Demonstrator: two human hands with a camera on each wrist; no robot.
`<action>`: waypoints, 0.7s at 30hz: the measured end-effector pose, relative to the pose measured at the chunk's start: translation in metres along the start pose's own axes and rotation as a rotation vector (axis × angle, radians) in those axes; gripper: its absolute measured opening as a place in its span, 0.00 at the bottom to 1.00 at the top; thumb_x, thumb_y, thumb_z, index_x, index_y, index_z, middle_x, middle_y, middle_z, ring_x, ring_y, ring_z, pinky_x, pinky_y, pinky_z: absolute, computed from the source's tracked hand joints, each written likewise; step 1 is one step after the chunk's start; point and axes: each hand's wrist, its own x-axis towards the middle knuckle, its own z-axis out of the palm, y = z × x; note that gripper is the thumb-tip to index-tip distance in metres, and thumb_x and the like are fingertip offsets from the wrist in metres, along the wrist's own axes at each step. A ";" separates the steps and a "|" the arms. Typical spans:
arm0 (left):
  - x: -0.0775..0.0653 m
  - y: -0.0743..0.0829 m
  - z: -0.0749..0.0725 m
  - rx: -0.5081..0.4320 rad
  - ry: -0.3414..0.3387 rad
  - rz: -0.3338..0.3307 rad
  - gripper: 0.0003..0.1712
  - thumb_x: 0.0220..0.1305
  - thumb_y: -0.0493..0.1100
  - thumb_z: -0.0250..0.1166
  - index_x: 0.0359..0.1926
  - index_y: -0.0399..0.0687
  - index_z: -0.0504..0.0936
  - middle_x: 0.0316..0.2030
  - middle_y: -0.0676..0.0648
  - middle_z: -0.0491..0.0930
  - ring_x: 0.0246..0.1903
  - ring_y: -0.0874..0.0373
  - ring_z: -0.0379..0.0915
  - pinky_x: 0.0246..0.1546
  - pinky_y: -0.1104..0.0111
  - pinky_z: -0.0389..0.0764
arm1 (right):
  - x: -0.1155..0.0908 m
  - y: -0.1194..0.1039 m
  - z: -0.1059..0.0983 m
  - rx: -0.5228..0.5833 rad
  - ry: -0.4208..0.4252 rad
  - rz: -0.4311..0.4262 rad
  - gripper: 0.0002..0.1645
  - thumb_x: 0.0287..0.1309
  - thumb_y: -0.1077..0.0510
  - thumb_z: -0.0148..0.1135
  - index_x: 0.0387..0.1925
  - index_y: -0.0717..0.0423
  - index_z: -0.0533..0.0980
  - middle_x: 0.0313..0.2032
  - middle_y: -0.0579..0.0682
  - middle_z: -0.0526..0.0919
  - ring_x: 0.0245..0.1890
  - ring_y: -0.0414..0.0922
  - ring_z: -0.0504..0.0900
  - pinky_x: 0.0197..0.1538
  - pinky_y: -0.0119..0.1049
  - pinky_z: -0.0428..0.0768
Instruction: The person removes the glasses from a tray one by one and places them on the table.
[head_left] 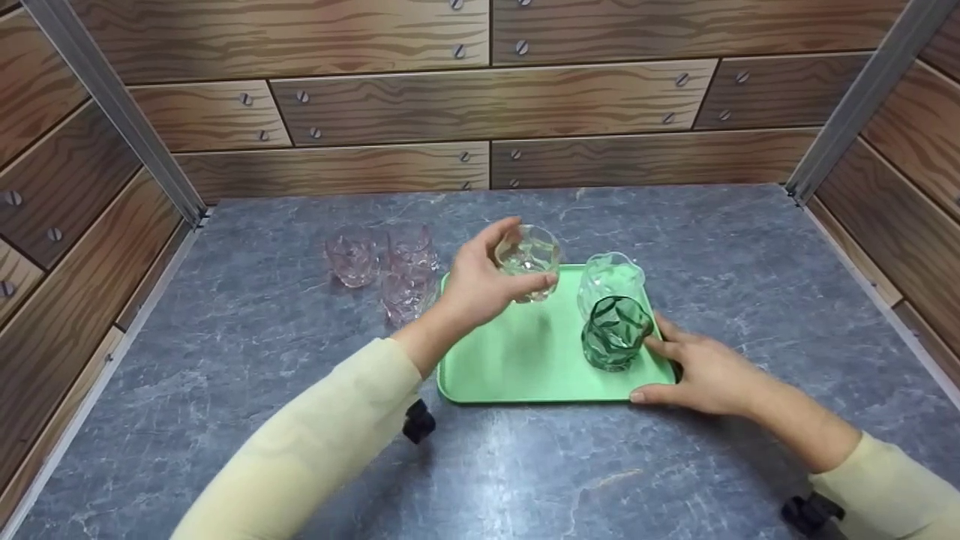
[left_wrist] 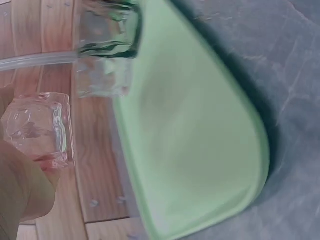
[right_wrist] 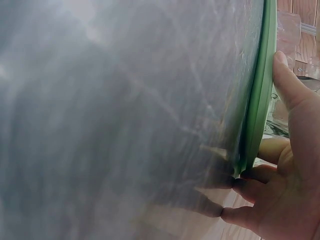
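My left hand (head_left: 484, 281) grips a clear faceted glass (head_left: 529, 259) between thumb and fingers, raised above the green tray (head_left: 517, 375). The same glass (left_wrist: 37, 130) looks pinkish in the left wrist view, where the fingers are mostly out of frame. On the tray's right side stand a dark green glass (head_left: 615, 337) and, behind it, another clear glass (head_left: 611, 277). At the tray's near right corner my right hand (head_left: 705, 371) holds the rim, thumb on the near edge and fingers along the right edge. The index fingertip is close to the green glass; contact is unclear.
Three pale pink glasses (head_left: 352, 259) stand grouped left of the tray on the grey marbled table (head_left: 262, 420). Wood-patterned panels (head_left: 487, 105) wall the back and sides, with metal posts (head_left: 112, 105) at the corners.
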 end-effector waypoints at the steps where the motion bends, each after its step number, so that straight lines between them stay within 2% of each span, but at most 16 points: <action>1: -0.001 0.003 -0.004 -0.012 0.000 0.008 0.58 0.49 0.42 0.88 0.78 0.46 0.67 0.71 0.45 0.75 0.71 0.50 0.71 0.63 0.68 0.79 | 0.000 0.000 0.000 -0.001 0.000 -0.002 0.72 0.51 0.12 0.60 0.74 0.67 0.68 0.80 0.71 0.51 0.70 0.78 0.63 0.70 0.74 0.64; 8: -0.007 0.022 -0.035 -0.044 0.019 0.064 0.58 0.50 0.42 0.87 0.79 0.48 0.67 0.70 0.48 0.76 0.71 0.51 0.70 0.65 0.66 0.79 | 0.001 0.001 0.000 -0.001 -0.002 -0.001 0.72 0.51 0.13 0.60 0.74 0.67 0.68 0.80 0.70 0.51 0.71 0.78 0.63 0.70 0.75 0.64; 12: -0.010 0.028 -0.054 -0.048 0.049 0.059 0.57 0.48 0.42 0.88 0.78 0.51 0.69 0.69 0.49 0.76 0.70 0.52 0.71 0.63 0.66 0.80 | 0.001 0.001 0.001 0.005 0.000 0.000 0.71 0.51 0.13 0.61 0.75 0.66 0.68 0.80 0.70 0.51 0.71 0.78 0.63 0.69 0.75 0.64; 16: -0.017 0.029 -0.076 -0.049 0.080 0.047 0.57 0.47 0.42 0.88 0.77 0.53 0.69 0.68 0.48 0.77 0.69 0.51 0.72 0.60 0.67 0.83 | 0.002 0.001 0.001 0.005 0.003 -0.006 0.70 0.52 0.15 0.62 0.74 0.67 0.69 0.80 0.70 0.52 0.70 0.78 0.64 0.69 0.75 0.64; 21: -0.026 0.024 -0.105 -0.022 0.119 0.069 0.56 0.49 0.41 0.87 0.78 0.51 0.69 0.69 0.46 0.76 0.70 0.48 0.72 0.62 0.64 0.82 | 0.002 0.001 0.000 0.004 0.008 -0.015 0.70 0.52 0.15 0.63 0.73 0.68 0.69 0.79 0.70 0.52 0.70 0.78 0.64 0.70 0.74 0.64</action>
